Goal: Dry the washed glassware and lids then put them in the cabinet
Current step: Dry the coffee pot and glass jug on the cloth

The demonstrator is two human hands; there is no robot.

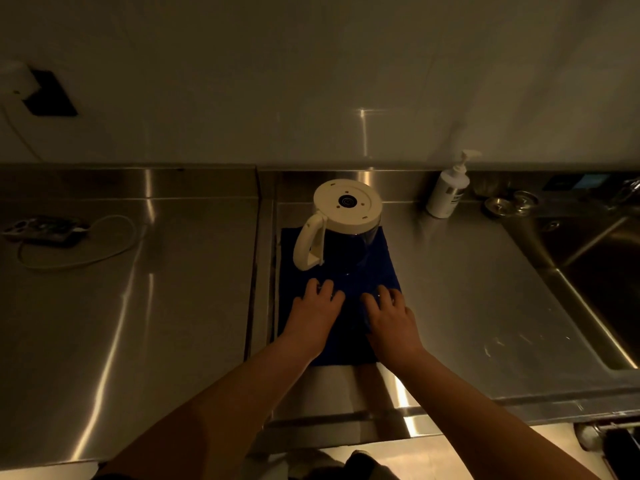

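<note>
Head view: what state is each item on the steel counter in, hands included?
Glass kettle jug with cream base and handle: upside down on the cloth.
Dark blue cloth: spread flat on the counter.
White pump bottle: upright by the wall.
Left hand: resting on the cloth.
Right hand: resting on the cloth.

Kettle (341, 220) inverted on cloth (384, 261), soap bottle (446, 192) to its R.

One head-worn wide-angle view — forward and steeply down, close over the steel counter (450, 289) at the wall.
</note>
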